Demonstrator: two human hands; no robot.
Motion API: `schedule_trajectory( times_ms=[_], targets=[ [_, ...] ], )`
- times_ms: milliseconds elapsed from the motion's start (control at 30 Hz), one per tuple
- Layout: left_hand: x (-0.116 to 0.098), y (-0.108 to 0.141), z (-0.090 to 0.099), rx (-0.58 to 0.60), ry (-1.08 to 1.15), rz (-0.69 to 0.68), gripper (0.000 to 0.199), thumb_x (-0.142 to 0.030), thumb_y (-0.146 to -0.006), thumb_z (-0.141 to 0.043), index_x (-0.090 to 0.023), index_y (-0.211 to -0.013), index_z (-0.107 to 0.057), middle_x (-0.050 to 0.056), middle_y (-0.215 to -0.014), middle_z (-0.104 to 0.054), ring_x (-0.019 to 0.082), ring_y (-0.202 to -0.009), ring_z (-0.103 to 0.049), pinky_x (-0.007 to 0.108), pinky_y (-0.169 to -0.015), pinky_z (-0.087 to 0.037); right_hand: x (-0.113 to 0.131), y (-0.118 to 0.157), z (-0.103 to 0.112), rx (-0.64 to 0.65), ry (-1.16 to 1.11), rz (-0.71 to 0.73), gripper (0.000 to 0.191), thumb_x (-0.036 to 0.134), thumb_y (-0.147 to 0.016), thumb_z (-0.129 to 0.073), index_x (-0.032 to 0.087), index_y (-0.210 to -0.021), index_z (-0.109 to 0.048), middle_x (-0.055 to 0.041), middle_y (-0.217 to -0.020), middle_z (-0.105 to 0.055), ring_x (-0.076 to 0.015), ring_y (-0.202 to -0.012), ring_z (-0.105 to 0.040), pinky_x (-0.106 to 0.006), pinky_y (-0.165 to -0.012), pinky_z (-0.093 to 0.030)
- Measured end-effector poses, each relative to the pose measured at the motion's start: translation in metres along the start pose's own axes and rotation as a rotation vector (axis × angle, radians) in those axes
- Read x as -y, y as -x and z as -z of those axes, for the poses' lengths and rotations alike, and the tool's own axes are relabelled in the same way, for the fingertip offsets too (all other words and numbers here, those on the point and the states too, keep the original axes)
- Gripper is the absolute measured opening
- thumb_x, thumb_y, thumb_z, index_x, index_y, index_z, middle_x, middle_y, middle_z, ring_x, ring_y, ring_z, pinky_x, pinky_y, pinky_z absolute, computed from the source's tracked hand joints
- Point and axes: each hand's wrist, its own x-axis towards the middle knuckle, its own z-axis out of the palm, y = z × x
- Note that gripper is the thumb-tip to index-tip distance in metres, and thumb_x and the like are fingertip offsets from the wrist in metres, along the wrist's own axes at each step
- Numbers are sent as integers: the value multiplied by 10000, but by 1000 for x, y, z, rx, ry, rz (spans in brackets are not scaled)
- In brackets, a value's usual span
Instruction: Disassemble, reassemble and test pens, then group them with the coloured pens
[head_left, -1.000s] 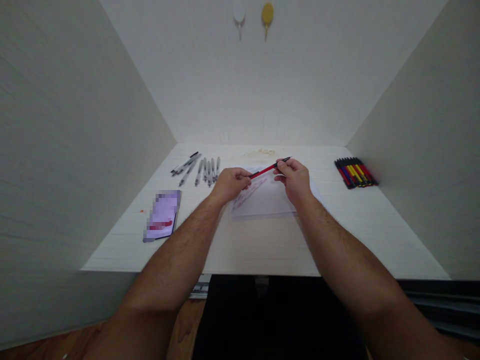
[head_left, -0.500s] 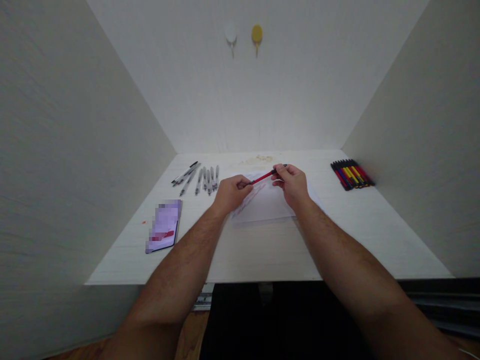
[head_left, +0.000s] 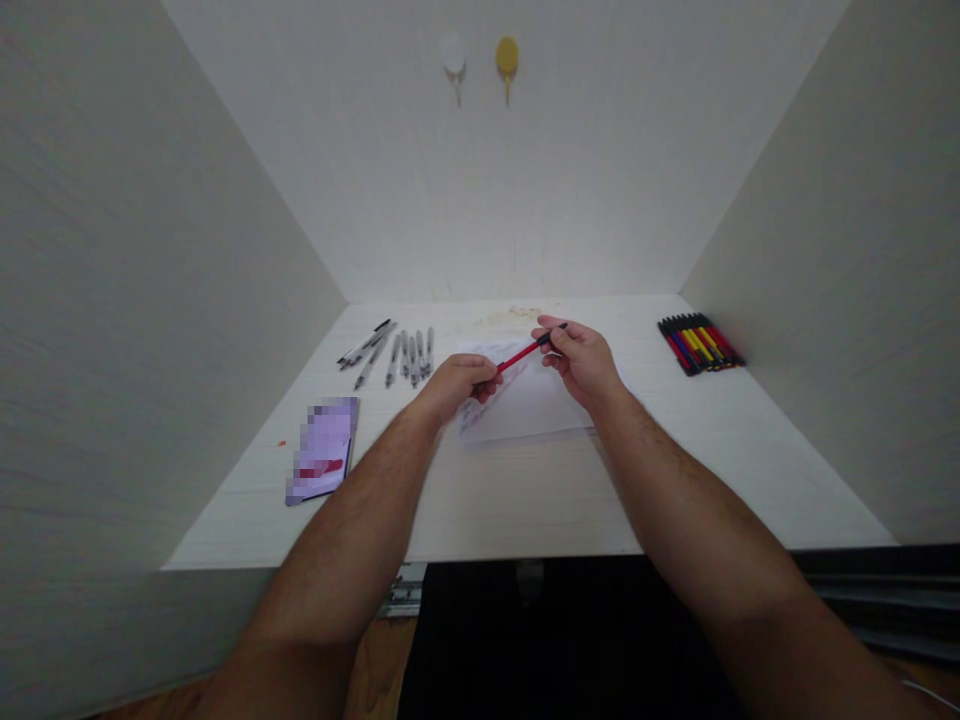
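Narrow on both sides, the grip of the left hand and that of the right hand share one red pen, held over the paper near the middle of the table. At the left, thumb and fingers pinch one end, hiding part of it. At the right, the thumb presses near the black end, with fingers behind it and the index finger stretched out past the pen, away from the body. Between the hands the red barrel shows bare, slanting up to the right. Reddish marks show on the paper beneath, beside the left hand. Clear pens lie loosely grouped beyond the left hand, and a phone, partly blurred, lies beside the left forearm. Coloured pens with black ends lie side by side at the table's far right, well apart from the right hand.
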Motion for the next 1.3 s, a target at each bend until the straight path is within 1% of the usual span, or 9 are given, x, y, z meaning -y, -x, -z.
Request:
schedule_trajectory(
  times_ms=[133,233,400,500,567,700,800,1067,1300],
  targets=[
    [0,0,-1,-4,-9,16,165,-299,-696,-618,-149,-636,-652,19,-567,-583,94,-495,-498,246,-518,-400,3,0,0,20,11,-7,285,316,-730,-722,215,-996,-710,-31,-958,-741,-78,-651,-559,-201,-544,-468],
    [1,-1,0,-2,-45,-11,178,-317,-705,-630,-147,-657,-650,16,-580,-588,91,-507,-501,242,-529,-407,3,0,1,11,9,2,269,311,-737,-713,214,-988,-707,-31,-952,-742,-75,-643,-556,-197,-538,-459],
    [7,-4,2,-76,-157,-148,177,-318,-688,-708,-153,-741,-669,-7,-616,-610,88,-562,-531,224,-572,-419,-1,-3,0,-90,1,15,191,332,-693,-765,199,-784,-663,-23,-867,-732,-75,-634,-576,-179,-513,-460],
    [9,-5,2,-113,-187,-170,178,-319,-694,-712,-154,-747,-674,-13,-614,-607,86,-560,-526,220,-567,-412,-3,-3,-1,-140,-33,25,278,338,-658,-803,191,-649,-567,-10,-777,-708,-76,-610,-577,-175,-496,-461],
    [9,-5,2,-118,-194,-172,172,-314,-696,-709,-152,-745,-677,-13,-613,-605,87,-561,-527,222,-569,-414,-4,-4,-1,-149,-48,15,309,343,-645,-814,189,-625,-547,-5,-748,-698,-73,-589,-570,-175,-489,-468],
    [7,-5,2,-114,-193,-168,161,-306,-697,-700,-150,-734,-680,-9,-616,-610,90,-567,-534,227,-583,-427,-3,-3,-1,-133,-54,-35,234,323,-632,-814,191,-737,-652,-11,-789,-712,-75,-604,-591,-175,-495,-492],
    [5,-4,1,-114,-195,-159,159,-306,-703,-695,-150,-732,-679,-8,-622,-615,90,-569,-538,228,-588,-431,-1,-2,-1,-111,-70,-43,237,271,-618,-811,186,-805,-693,-17,-809,-716,-82,-629,-610,-180,-509,-508],
    [8,-5,2,-110,-220,-171,195,-335,-706,-713,-147,-752,-681,-2,-622,-616,95,-572,-543,227,-572,-420,-5,-4,2,-123,-69,-18,177,233,-618,-790,176,-748,-684,-14,-809,-714,-84,-625,-622,-179,-496,-517],
    [9,-4,0,-96,-243,-182,246,-377,-692,-741,-154,-784,-695,-8,-635,-626,87,-560,-524,212,-540,-396,-7,-5,2,-139,-7,-26,196,269,-663,-772,170,-800,-674,-11,-783,-697,-84,-619,-618,-183,-499,-520]
  ],
)
